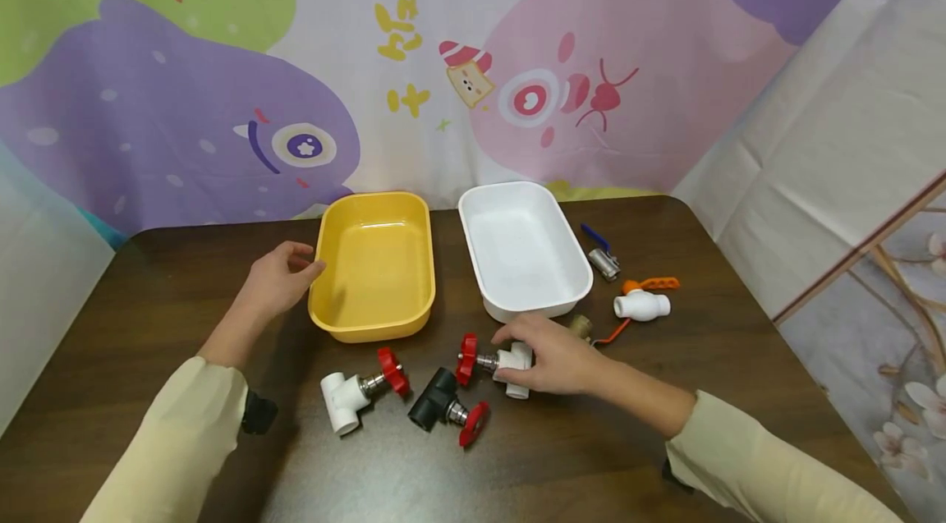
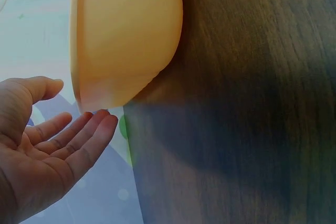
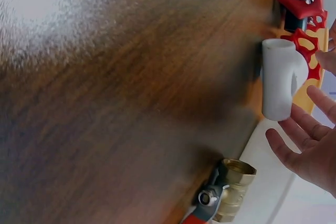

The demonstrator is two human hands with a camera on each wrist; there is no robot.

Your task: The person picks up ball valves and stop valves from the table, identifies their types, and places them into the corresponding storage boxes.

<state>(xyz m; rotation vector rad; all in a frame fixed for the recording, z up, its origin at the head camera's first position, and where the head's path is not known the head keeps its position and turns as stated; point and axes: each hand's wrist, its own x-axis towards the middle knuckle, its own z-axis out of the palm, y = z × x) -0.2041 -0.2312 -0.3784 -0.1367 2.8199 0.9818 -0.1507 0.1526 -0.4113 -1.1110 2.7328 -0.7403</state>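
My right hand (image 1: pixel 550 355) reaches over a white plastic valve (image 1: pixel 510 360) with a red handwheel, its thumb and fingers spread on either side. In the right wrist view the fingers stay straight and loosely apart beside the white body (image 3: pixel 278 80); whether they touch it is unclear. My left hand (image 1: pixel 277 281) is at the left rim of a yellow tray (image 1: pixel 380 332), fingers gently bent. The left wrist view has the fingertips close to the tray's wall (image 2: pixel 126 30), with nothing gripped. Left of the right hand lie a black valve (image 1: pixel 434 400) and another white valve (image 1: pixel 344 402), both with red handwheels.
A white tray (image 1: pixel 535 309) stands right of the yellow one. Beyond the right hand are a brass valve (image 1: pixel 580 327) with a red lever, a white valve (image 1: pixel 641 306) with an orange handle, and a metal valve (image 1: pixel 604 264) with a blue lever. A printed cloth hangs behind the table.
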